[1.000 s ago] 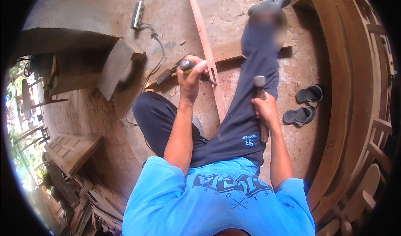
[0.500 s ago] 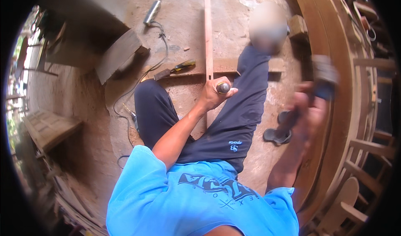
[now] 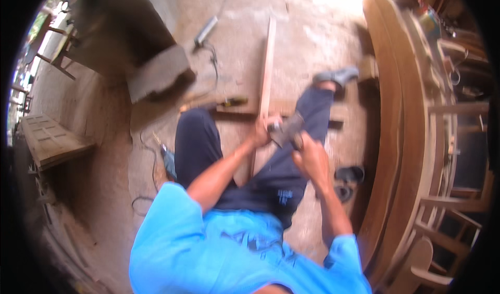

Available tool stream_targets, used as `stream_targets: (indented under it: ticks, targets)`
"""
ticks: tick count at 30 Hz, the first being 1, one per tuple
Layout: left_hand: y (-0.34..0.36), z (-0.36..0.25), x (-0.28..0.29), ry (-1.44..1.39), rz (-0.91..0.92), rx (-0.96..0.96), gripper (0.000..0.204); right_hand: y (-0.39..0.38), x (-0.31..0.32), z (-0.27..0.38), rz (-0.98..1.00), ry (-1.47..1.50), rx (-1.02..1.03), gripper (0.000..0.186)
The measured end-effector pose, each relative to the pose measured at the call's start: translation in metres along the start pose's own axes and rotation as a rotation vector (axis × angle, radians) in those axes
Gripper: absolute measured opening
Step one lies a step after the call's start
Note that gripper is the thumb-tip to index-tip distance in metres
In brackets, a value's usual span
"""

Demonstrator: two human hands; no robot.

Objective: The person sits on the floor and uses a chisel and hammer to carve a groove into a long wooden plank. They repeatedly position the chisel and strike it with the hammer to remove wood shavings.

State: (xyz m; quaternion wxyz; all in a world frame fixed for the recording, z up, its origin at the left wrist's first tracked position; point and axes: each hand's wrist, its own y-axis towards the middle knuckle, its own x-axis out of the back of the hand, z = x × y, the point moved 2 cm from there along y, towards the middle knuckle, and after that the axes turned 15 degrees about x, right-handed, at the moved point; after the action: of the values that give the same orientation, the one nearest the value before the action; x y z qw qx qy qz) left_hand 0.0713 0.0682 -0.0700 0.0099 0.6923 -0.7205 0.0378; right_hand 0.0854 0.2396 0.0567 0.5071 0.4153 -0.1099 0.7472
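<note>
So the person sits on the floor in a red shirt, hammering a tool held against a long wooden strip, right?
Not quite: the shirt is bright blue, not red, as the head view shows. The rest holds: the person sits on the floor, the right hand brings a hammer down onto a tool gripped in the left hand, against a long wooden strip.

Bare dusty concrete floor (image 3: 312,28) open ahead; long pale wooden strip (image 3: 267,70) crosses middle, curved brown wooden frames (image 3: 401,138) wall off right, grey block (image 3: 156,75) left.
</note>
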Motion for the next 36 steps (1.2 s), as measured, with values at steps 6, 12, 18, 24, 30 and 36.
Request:
stream_targets:
  ticks: [6, 12, 18, 24, 30, 36]
  targets:
    - [0.027, 0.018, -0.001, 0.206, 0.122, 0.289, 0.02, -0.073, 0.004, -0.038, -0.149, 0.218, -0.486, 0.014]
    - [0.162, 0.031, 0.019, -0.255, -0.004, 0.832, 0.029, -0.147, -0.033, -0.053, -0.115, 0.382, -0.783, 0.012]
    - [-0.04, 0.008, 0.0, 0.185, 0.092, -0.339, 0.014, -0.179, -0.067, -0.052, -0.085, 0.341, -0.87, 0.015]
    - [-0.116, 0.038, -0.03, 0.574, 0.34, -0.212, 0.023, -0.173, -0.067, -0.067, -0.058, 0.371, -0.921, 0.016]
    - [-0.091, 0.041, -0.008, 0.797, 0.599, -0.325, 0.018, -0.166, -0.066, -0.065, -0.104, 0.512, -0.924, 0.008]
    - [-0.003, 0.018, 0.0, 0.912, 0.912, -0.634, 0.015, -0.164, -0.07, -0.063, -0.089, 0.523, -0.901, 0.008]
